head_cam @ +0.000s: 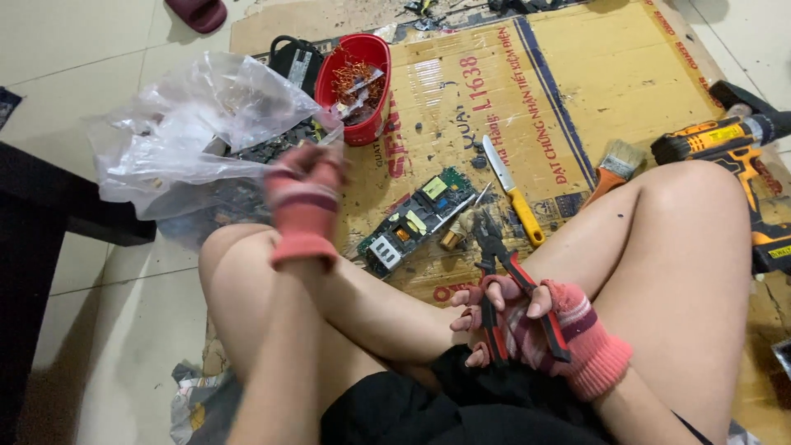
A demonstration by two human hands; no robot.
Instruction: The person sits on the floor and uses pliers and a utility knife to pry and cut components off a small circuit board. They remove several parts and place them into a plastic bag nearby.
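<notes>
Sitting cross-legged on flattened cardboard [593, 74], a person works w/ both hands in pink fingerless gloves. Right hand [527, 317] is wrapped around the red-and-black handles of a pair of pliers [503, 280], resting low between the knees; plier nose points up toward a green circuit board [416, 218] lying on the cardboard just ahead, approx. touching a small copper-coloured part at the board's near end. Left hand [305, 194] is raised & blurred, reaching out to a crumpled clear plastic bag [189, 132] w/ dark scrap boards inside; fingers look curled at the bag's edge, but can't tell whether they actually grip it. Red plastic bucket [356, 86] of copper wire bits stands right behind the bag, beside a black box. Yellow-handled knife [512, 191] lies just right of the board, blade pointing away. Further right: paintbrush [618, 165] w/ orange handle, then a yellow-and-black cordless drill [733, 144] at the cardboard's edge. Dark red slipper [198, 12] sits on the tiled floor, top left.
</notes>
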